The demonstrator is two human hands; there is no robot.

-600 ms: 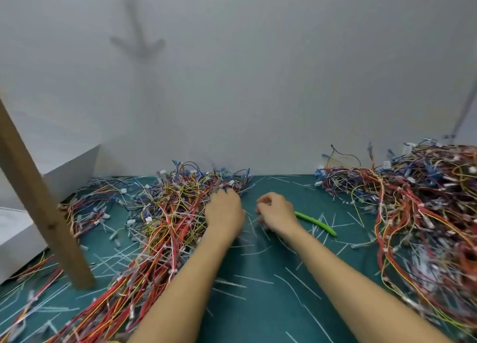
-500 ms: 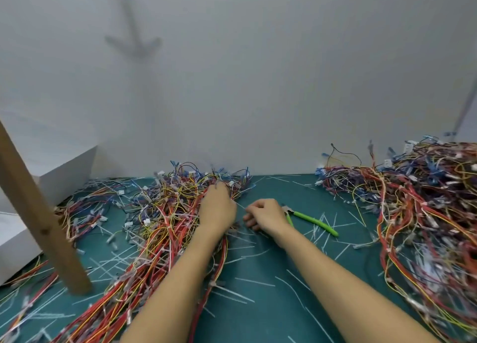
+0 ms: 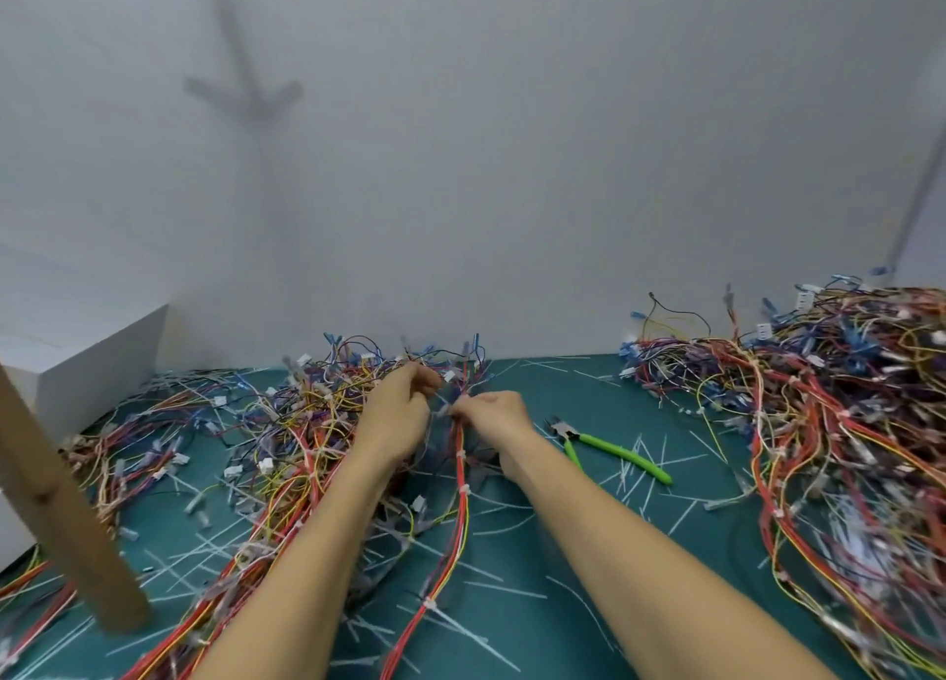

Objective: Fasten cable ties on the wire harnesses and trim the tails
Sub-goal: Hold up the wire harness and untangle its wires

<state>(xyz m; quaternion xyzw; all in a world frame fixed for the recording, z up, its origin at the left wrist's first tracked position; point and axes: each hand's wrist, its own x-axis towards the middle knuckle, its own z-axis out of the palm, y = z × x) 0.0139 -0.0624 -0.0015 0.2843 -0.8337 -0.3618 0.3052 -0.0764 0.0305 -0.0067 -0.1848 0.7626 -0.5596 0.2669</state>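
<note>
A red, yellow and white wire harness runs from the table's near edge up the green mat, with white cable ties along it and untrimmed tails sticking out. My right hand pinches its far end. My left hand grips wires at the far edge of the left pile, just left of the right hand. Green-handled flush cutters lie on the mat to the right of my right hand, held by nobody.
A large heap of harnesses fills the right side. Cut white tie tails litter the green mat. A slanted wooden post stands at the left, with a white box behind it. A white wall closes off the back.
My right hand left the cutters, moved left and took hold of one harness, now drawn out of the pile. My left hand shifted slightly forward in the left pile.
</note>
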